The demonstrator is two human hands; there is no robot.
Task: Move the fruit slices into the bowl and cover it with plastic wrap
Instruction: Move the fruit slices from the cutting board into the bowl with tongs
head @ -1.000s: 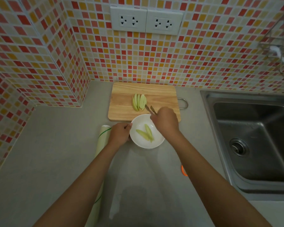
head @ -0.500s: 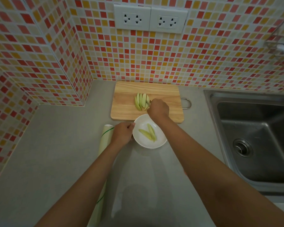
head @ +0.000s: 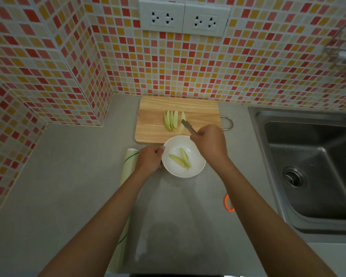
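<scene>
— How much had been moved?
— Three fruit slices (head: 180,159) lay in the white bowl (head: 196,171), steadied at its rim by the curled left hand (head: 149,159). Tongs (head: 188,126), gripped by the right hand (head: 209,141), were closed on a fifth slice (head: 183,117); four slices (head: 171,120) remained on the cutting board (head: 154,126).
— And the wrap?
— The plastic wrap roll (head: 128,166) was left untouched beside the bowl.

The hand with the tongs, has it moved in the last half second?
Yes. The right hand has drawn back from the slices on the cutting board toward the bowl, its tongs gripping one slice.
</scene>
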